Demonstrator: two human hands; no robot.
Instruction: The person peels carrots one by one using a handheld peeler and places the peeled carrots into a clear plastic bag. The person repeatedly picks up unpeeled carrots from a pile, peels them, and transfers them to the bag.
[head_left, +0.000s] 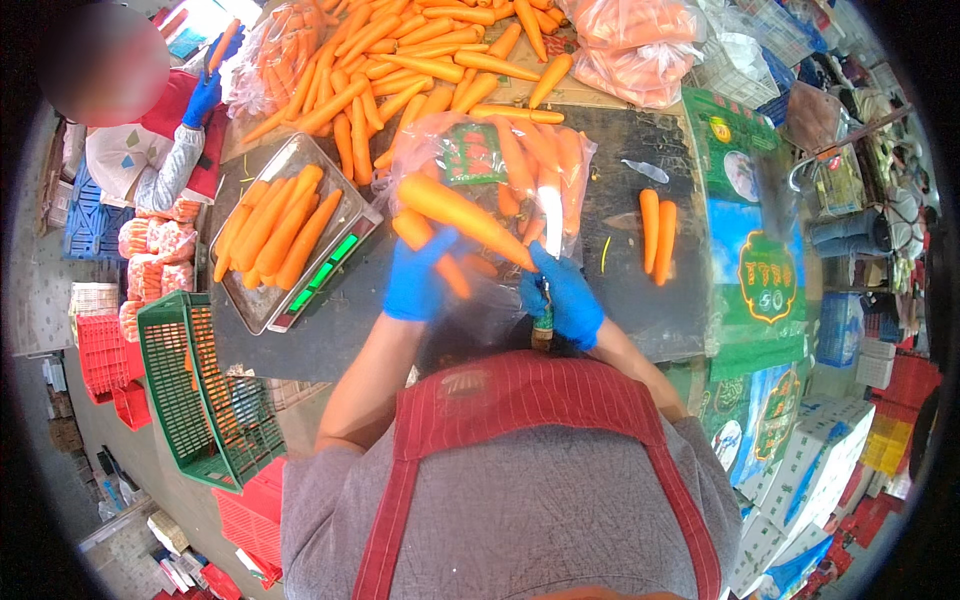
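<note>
My left hand (417, 276), in a blue glove and slightly blurred, grips a carrot (413, 228). My right hand (564, 294), also gloved, is closed around the green handle of a knife (553, 225) and its fingertips touch the tip of a large carrot (465, 220) that slants between both hands. Behind them lies a clear plastic bag (583, 157) with carrots inside and a green printed label. To the left, several carrots (277, 225) rest on the metal tray of a digital scale (259, 315). Two loose carrots (657, 236) lie on the right.
A heap of carrots (420, 52) covers the table's far side, flanked by bagged carrots (634, 52). A co-worker's gloved hand (202, 97) holds a carrot at upper left. A green plastic crate (169, 390) stands at the left table edge; green printed sheeting (757, 300) covers the right.
</note>
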